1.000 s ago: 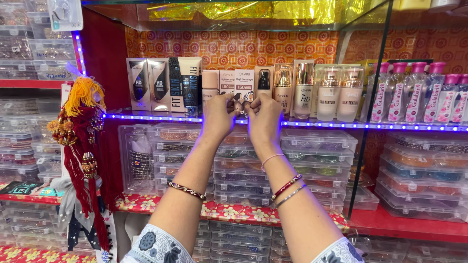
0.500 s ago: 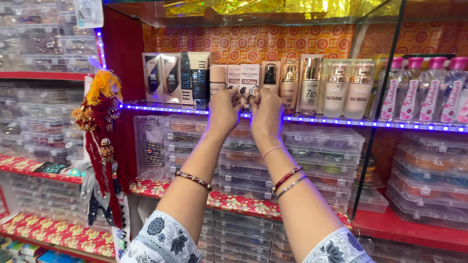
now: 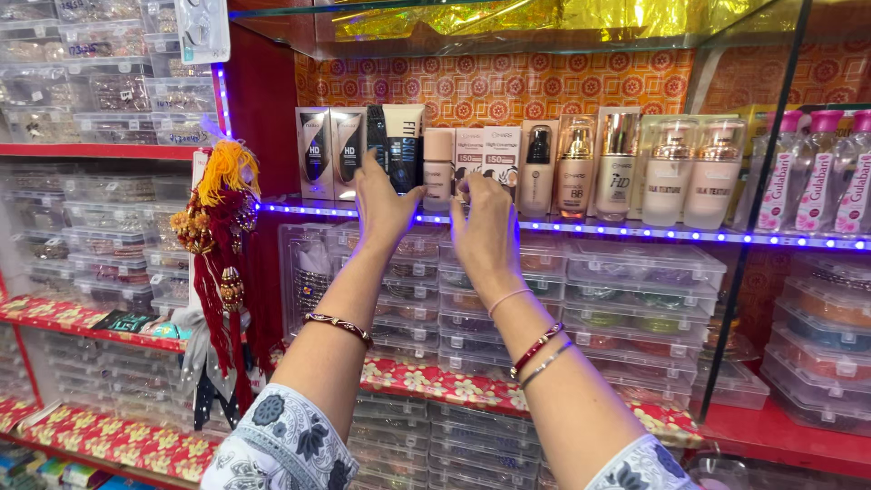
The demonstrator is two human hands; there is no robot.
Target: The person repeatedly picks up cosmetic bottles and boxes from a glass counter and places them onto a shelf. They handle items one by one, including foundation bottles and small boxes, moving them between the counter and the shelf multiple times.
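Both arms are raised to the lit glass shelf (image 3: 635,229), forearms angled up and inward, backs of the hands toward the camera.

The left hand (image 3: 386,204) is spread, fingers extended upward. Its fingertips touch the lower front of the black-and-cream tube (image 3: 396,147), which stands near the shelf's left end. The hand grips nothing.

The right hand (image 3: 485,227) is half curled. Its fingers are bent in front of the two pale cartons (image 3: 488,156), at the shelf's front edge left of centre. Whether the fingers pinch a carton cannot be told; the fingertips are hidden behind the knuckles.

Between tube and cartons stands a short beige tube (image 3: 439,168).

Packages along the shelf, left to right:
- Two grey upright boxes (image 3: 331,151) at the left end.
- A black-capped pump bottle (image 3: 538,171) and a gold-capped bottle (image 3: 617,161), right of the cartons.
- Clear pink-capped bottles (image 3: 817,168) at the right end.

A red and orange tassel ornament (image 3: 222,240) hangs past the shelf's left end.
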